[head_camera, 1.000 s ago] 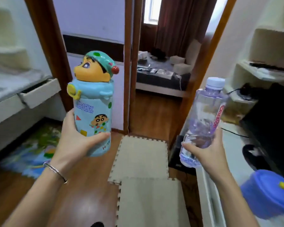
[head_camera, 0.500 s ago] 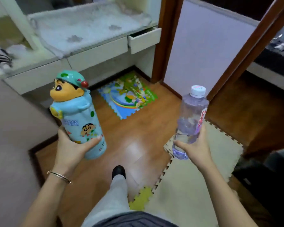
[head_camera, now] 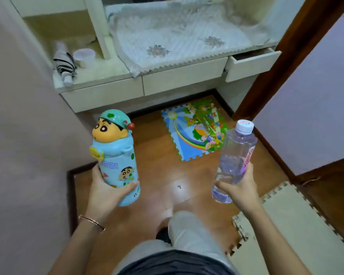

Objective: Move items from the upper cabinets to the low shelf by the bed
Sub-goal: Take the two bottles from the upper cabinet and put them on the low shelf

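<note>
My left hand [head_camera: 105, 192] grips the lower body of a light-blue cartoon flask [head_camera: 116, 155] with a yellow character head and green cap, held upright. My right hand [head_camera: 239, 187] holds a clear plastic water bottle [head_camera: 235, 157] with a white cap and a red label, nearly upright, tilted slightly right. Ahead at the upper left is the low cream shelf [head_camera: 99, 73] beside the bed [head_camera: 179, 34]. On that shelf lie a folded striped umbrella [head_camera: 65, 65] and a white cup [head_camera: 84, 56].
A drawer [head_camera: 250, 63] stands pulled open at the bed's right end. A colourful puzzle mat [head_camera: 197, 130] lies on the wood floor ahead, beige foam mats [head_camera: 298, 227] at the lower right. A plain wall [head_camera: 24, 135] fills the left; a brown door frame [head_camera: 286, 62] stands right. My leg [head_camera: 189, 233] steps forward.
My view has swung left and down from the doorway toward the bed and low shelf, which now appear closer. Both hands keep their hold on the flask and the bottle.
</note>
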### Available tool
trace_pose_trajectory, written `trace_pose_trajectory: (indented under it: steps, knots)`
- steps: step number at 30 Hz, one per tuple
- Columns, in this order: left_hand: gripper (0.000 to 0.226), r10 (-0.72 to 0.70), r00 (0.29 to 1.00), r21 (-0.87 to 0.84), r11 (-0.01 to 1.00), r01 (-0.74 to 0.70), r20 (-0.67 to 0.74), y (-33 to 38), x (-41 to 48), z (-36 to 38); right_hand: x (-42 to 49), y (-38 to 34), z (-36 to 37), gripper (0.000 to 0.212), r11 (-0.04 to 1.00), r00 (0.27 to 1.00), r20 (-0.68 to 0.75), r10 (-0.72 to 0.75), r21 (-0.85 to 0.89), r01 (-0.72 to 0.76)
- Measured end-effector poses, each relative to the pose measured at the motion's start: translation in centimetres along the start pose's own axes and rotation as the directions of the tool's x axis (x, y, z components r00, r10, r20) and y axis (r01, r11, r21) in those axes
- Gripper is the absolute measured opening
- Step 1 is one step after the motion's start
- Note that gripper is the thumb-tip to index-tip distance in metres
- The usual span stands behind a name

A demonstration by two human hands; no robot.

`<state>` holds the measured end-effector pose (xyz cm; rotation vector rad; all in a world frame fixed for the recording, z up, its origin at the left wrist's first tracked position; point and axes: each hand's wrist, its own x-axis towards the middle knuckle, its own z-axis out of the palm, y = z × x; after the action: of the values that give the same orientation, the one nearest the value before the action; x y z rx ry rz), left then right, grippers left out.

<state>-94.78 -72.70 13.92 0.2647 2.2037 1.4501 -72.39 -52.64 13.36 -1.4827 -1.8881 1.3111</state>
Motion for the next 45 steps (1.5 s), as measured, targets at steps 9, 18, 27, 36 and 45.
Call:
trace_pose_trajectory:
  steps: [9,18,27,36,45]
  knots:
    - [0.089,-0.092,0.993,-0.024,0.996,0.090,-0.070,2.5,11.6,1.6,13.4,-6.0,6.4,0.074,0.998,0.987,0.160,-0.031,-0.046,0.039]
    - [0.061,-0.066,0.973,-0.076,0.996,0.050,-0.221,10.0,25.1,5.7,29.9,-14.2,12.3,0.066,0.989,0.955,0.274,-0.117,-0.054,0.136]
    - [0.094,-0.007,0.954,-0.135,0.990,-0.035,-0.301,14.1,37.7,4.4,39.2,-24.1,21.4,0.057,0.968,0.885,0.426,-0.190,-0.071,0.242]
    - [0.099,-0.002,0.966,-0.094,0.995,-0.024,-0.260,12.7,49.5,1.2,42.4,-30.0,31.7,0.062,0.942,0.815,0.493,-0.304,0.027,0.335]
    - [0.080,0.053,0.979,-0.077,0.995,-0.069,-0.197,11.9,52.6,0.7,43.3,-32.0,37.2,0.068,0.943,0.733,0.617,-0.286,0.044,0.331]
